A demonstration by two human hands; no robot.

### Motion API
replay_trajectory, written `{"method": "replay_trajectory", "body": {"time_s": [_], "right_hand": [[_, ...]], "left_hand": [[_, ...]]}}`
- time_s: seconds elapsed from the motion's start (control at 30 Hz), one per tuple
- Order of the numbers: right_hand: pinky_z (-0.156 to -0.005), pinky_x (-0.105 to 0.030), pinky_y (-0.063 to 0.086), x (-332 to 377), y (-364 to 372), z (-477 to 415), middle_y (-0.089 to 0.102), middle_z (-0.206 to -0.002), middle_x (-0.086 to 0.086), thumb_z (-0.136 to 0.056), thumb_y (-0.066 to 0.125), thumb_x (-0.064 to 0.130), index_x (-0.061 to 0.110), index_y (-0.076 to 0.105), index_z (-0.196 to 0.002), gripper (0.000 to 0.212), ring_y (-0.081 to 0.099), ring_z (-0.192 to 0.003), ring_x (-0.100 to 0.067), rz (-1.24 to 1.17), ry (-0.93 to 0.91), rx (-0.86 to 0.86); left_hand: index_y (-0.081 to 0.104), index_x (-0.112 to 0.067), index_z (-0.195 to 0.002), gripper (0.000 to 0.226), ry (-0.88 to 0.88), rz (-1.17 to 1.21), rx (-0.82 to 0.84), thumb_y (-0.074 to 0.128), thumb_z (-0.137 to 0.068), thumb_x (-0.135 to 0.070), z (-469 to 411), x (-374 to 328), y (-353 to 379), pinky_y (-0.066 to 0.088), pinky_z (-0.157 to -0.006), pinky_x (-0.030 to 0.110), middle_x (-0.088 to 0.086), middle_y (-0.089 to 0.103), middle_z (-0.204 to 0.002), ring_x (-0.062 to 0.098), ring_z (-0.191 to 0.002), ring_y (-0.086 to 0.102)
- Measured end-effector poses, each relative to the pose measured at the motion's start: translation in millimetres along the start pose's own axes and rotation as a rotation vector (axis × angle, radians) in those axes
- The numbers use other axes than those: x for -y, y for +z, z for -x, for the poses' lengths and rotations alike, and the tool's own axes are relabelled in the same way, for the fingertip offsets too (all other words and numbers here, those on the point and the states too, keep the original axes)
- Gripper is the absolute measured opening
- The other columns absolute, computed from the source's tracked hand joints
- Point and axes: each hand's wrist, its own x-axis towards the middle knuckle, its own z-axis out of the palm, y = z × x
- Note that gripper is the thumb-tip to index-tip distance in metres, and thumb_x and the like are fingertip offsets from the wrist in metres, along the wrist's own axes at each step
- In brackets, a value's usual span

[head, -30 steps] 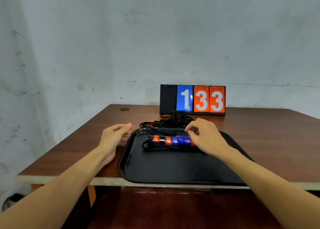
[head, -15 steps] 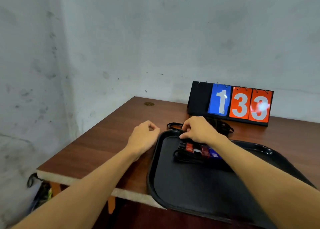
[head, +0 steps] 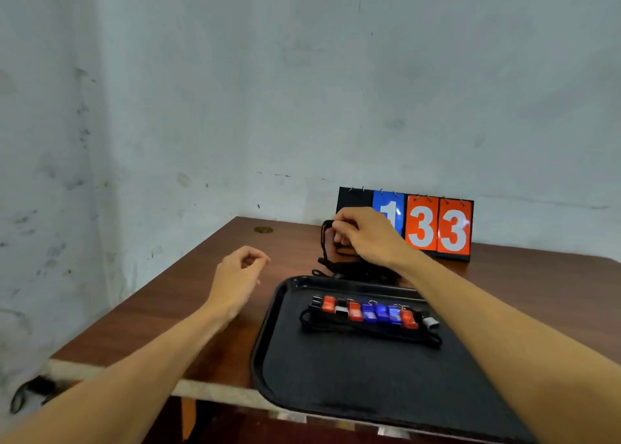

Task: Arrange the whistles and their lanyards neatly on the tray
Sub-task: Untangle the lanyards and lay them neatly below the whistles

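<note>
The right hand point(head: 366, 238) pinches a black lanyard point(head: 324, 242) in its fingers point(head: 346, 225) above the pile point(head: 356, 270) just past the tray's point(head: 268, 342) far rim, so the sideways whistle row point(head: 369, 312) sits nearer the person; left hand point(head: 238, 275) hangs loose, empty.

This looks like a plain, bare room: a stained pale grey plaster wall point(head: 235, 90) closes it in a corner. A brown wooden table point(head: 188, 295) stands against it, carrying a black flip scoreboard point(head: 437, 228) with the number 133.
</note>
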Motion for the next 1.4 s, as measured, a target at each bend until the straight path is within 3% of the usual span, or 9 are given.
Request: {"method": "replay_trajectory", "body": {"time_s": [0.07, 0.23, 0.37, 0.63, 0.83, 1.0, 1.13, 1.27, 1.4], "right_hand": [[-0.077, -0.024, 0.044, 12.9, -16.6, 7.0, 0.064, -0.08, 0.011, -0.099, 0.045, 0.023, 0.02, 0.065, -0.093, 0.021, 0.058, -0.078, -0.002, -0.034, -0.045, -0.021], [-0.085, -0.027, 0.047, 29.1, -47.3, 17.6, 0.069, -0.084, 0.01, -0.096, 0.05, 0.023, 0.019, 0.069, -0.091, 0.02, 0.062, -0.087, -0.006, -0.14, -0.071, -0.182], [-0.074, -0.015, 0.046, 28.2, -65.0, 36.0, 0.071, -0.086, 0.004, -0.097, 0.05, 0.021, 0.017, 0.069, -0.095, 0.019, 0.063, -0.083, -0.007, -0.301, -0.052, -0.276], [-0.047, -0.018, 0.039, -14.7, -100.3, 76.5, 0.053, -0.06, 0.003, -0.1, 0.043, 0.02, 0.016, 0.065, -0.089, 0.025, 0.044, -0.047, -0.006, -0.517, 0.039, -0.465], [-0.074, -0.026, 0.046, -31.4, -94.9, 93.1, 0.065, -0.073, 0.001, -0.103, 0.03, 0.018, 0.015, 0.051, -0.075, 0.035, 0.059, -0.07, -0.012, -0.427, 0.143, -0.381], [-0.091, -0.031, 0.051, 0.3, -88.0, 99.1, 0.074, -0.09, -0.007, -0.103, 0.026, 0.018, 0.006, 0.051, -0.092, 0.03, 0.071, -0.087, -0.014, -0.827, 0.217, -0.199], [-0.1, -0.053, 0.045, 26.2, -74.0, 110.4, 0.072, -0.084, -0.017, -0.104, 0.025, 0.02, 0.003, 0.048, -0.105, 0.029, 0.071, -0.086, -0.035, -1.156, 0.225, -0.007], [-0.06, -0.035, 0.055, 42.2, -64.2, 121.5, 0.041, -0.055, -0.003, -0.104, 0.029, 0.021, 0.009, 0.044, -0.097, 0.02, 0.038, -0.038, -0.015, -1.181, 0.248, 0.043], [-0.042, -0.023, 0.032, 47.4, -61.7, 130.2, 0.027, -0.055, 0.002, -0.103, 0.032, 0.025, 0.013, 0.043, -0.086, 0.024, 0.022, -0.044, -0.01, -0.929, 0.251, 0.122]], "left_hand": [[0.064, -0.017, -0.092, 0.015, 0.068, 0.067, 0.007, 0.056, -0.089, -0.006, -0.6, -23.5, -1.1, 0.043, -0.059, 0.019, 0.002, 0.063, -0.088, 0.012, -0.058, 0.055], [0.051, -0.025, -0.122, 0.044, 0.223, 0.157, 0.2, 0.064, -0.084, -0.007, 10.9, -102.3, 15.0, 0.054, -0.065, 0.024, -0.013, 0.055, -0.115, 0.014, -0.057, 0.06], [0.065, -0.016, -0.103, 0.016, 0.275, -0.004, 0.314, 0.058, -0.092, -0.026, 14.4, -132.1, 38.0, 0.047, -0.068, 0.026, 0.0, 0.069, -0.098, 0.013, -0.063, 0.064], [0.061, -0.004, -0.087, 0.026, 0.305, -0.059, 0.304, 0.041, -0.1, -0.016, 15.5, -164.9, 53.3, 0.036, -0.045, 0.01, 0.009, 0.066, -0.073, 0.017, -0.054, 0.055], [0.06, -0.009, -0.08, 0.027, 0.34, 0.108, 0.336, 0.043, -0.1, -0.016, 29.0, -211.5, 52.3, 0.035, -0.048, 0.025, 0.005, 0.06, -0.06, 0.016, -0.046, 0.047], [0.056, -0.008, -0.08, 0.027, 0.253, 0.368, 0.359, 0.042, -0.101, -0.016, 49.6, -222.8, 43.1, 0.035, -0.051, 0.027, 0.005, 0.057, -0.059, 0.017, -0.042, 0.044], [0.052, -0.007, -0.076, 0.028, 0.144, 0.581, 0.381, 0.039, -0.1, -0.012, 62.9, -216.7, 31.0, 0.036, -0.054, 0.029, 0.007, 0.055, -0.058, 0.021, -0.05, 0.043], [0.047, -0.01, -0.071, 0.027, 0.024, 0.708, 0.349, 0.038, -0.097, -0.01, 71.7, -201.3, 15.7, 0.037, -0.056, 0.028, 0.006, 0.053, -0.057, 0.02, -0.052, 0.043], [0.048, -0.011, -0.076, 0.023, -0.002, 0.573, 0.278, 0.04, -0.097, -0.014, 77.7, -185.3, -5.3, 0.033, -0.052, 0.027, 0.005, 0.05, -0.06, 0.018, -0.048, 0.038]]}}
